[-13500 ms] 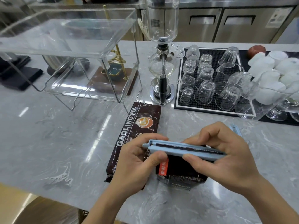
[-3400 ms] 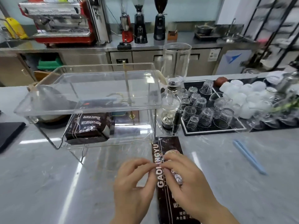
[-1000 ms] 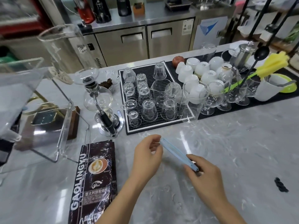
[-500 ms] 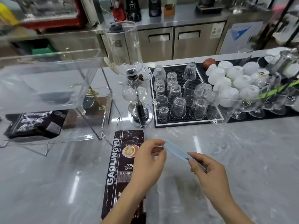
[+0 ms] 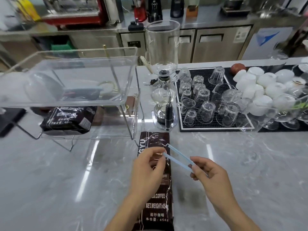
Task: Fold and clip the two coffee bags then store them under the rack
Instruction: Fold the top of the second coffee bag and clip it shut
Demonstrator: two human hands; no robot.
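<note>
Fingers [image 5: 160,151] of the left hand [image 5: 146,169] are pinching one end of the blue clip [image 5: 179,157], and the right hand [image 5: 209,172] is gripping the other end, so both hands are busy holding it up over the counter [image 5: 66,180]. The clip is sitting slanted between them, far end to the left, near end to the right, and its two arms are splitting apart at the left tip, so it's looking opened there.

Right under the left fingers the long bag [image 5: 155,189] is lying flat on the counter, running lengthwise away from the person, top end unfolded and pointing at the siphon brewer [image 5: 164,97] just past it. The left wrist is covering part of the print.

Off to the left of the fingers and further back, the clear rack [image 5: 70,90] is standing on the counter, and the other bag [image 5: 68,119] is sitting underneath its shelf. Can't tell from here if there's a clip on that one.

To the right of the fingers and further back, a black mat [image 5: 211,125] is carrying a bunch of upturned glasses [image 5: 205,112], with white cups [image 5: 266,84] bunched up beside them.
</note>
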